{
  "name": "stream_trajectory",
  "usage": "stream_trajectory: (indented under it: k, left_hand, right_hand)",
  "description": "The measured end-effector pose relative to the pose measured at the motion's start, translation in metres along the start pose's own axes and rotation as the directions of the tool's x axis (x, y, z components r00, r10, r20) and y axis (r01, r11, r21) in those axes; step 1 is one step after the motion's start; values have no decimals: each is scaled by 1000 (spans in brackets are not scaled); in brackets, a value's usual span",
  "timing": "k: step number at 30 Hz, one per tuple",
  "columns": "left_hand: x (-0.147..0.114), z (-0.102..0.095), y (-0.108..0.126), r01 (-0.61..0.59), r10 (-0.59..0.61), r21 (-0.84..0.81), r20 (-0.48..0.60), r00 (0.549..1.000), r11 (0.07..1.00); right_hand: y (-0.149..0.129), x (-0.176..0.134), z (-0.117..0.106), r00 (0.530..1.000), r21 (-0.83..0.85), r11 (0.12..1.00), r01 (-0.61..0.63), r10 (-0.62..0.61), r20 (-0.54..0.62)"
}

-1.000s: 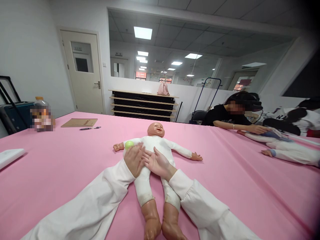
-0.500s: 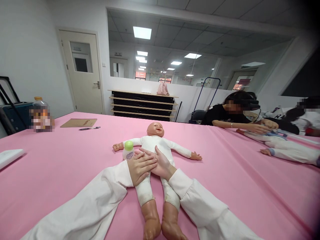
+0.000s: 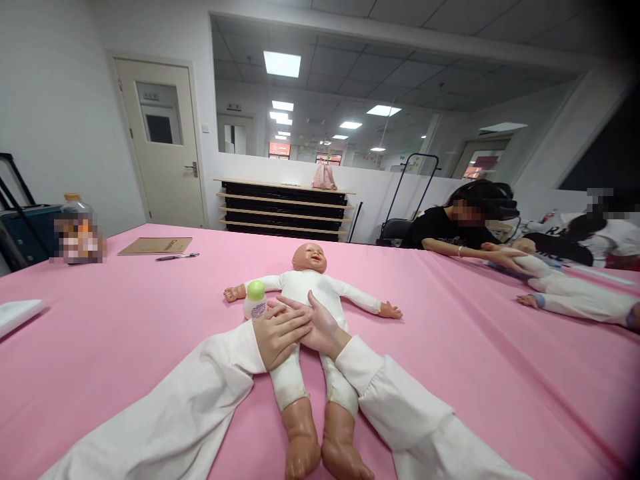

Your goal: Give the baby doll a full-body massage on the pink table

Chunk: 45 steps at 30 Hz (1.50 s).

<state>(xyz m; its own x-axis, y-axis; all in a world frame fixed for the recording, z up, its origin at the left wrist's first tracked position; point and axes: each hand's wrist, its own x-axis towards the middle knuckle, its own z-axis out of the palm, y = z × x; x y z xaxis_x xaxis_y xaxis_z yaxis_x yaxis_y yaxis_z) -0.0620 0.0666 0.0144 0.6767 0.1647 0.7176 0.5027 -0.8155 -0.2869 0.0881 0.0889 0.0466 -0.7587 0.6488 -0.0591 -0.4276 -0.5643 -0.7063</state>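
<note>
Head view: from where I stand, two bare hands in white sleeves meet over the lower belly of a baby doll (image 3: pixel 311 285).
Left hand: the left hand (image 3: pixel 281 337) lies back upward, its fingers laid across the other palm.
Right hand: the right hand (image 3: pixel 324 328) has its palm turned up and its thumb standing away from the fingers.
Grip: the left fingers lie nearly straight and close together; the right is spread at the thumb, its other fingers partly covered. Neither pinches anything; whether the hands touch the doll, I can't tell.
Doll: on its back on the pink-covered tabletop (image 3: pixel 150 327), arms out to both sides, head away from the person, bare feet nearest.
Green-capped bottle: the small bottle (image 3: pixel 255 304) stands upright just beyond the left hand, by the doll's arm, its base hidden.
Left of the tabletop: a brown notebook (image 3: pixel 156 246), a pen (image 3: pixel 177 257) near it, a drink bottle (image 3: pixel 75 208) partly blurred out, and a white object (image 3: pixel 20 316) at the picture's edge.
Across the way: a co-worker (image 3: pixel 447 230) in black leans over a second doll (image 3: pixel 575 291), hands upon it.
Behind: a pink backpack (image 3: pixel 325 177) on a shelf unit (image 3: pixel 283 212).
</note>
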Motion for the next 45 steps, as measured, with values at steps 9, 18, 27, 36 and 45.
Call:
stream_trajectory:
  k: [9,18,27,36,45]
  left_hand:
    - [0,-1,-1,-66,67,52,-30,997,997]
    - [1,0,-2,-19,23,85,-49,999,996]
    - [5,0,2,-18,28,50,-200,979,999]
    - [3,3,0,-11,17,32,-178,984,999]
    - [3,2,0,-16,21,33,-166,986,999]
  right_hand:
    - [0,1,-2,999,23,1000,-3,2,33]
    - [-1,0,1,1000,46,999,5,-6,12]
    - [-1,-1,3,1000,-11,1000,11,-11,5]
    - [0,0,1,1000,71,997,12,-14,28]
    - [1,4,-6,999,89,996,6,-10,45]
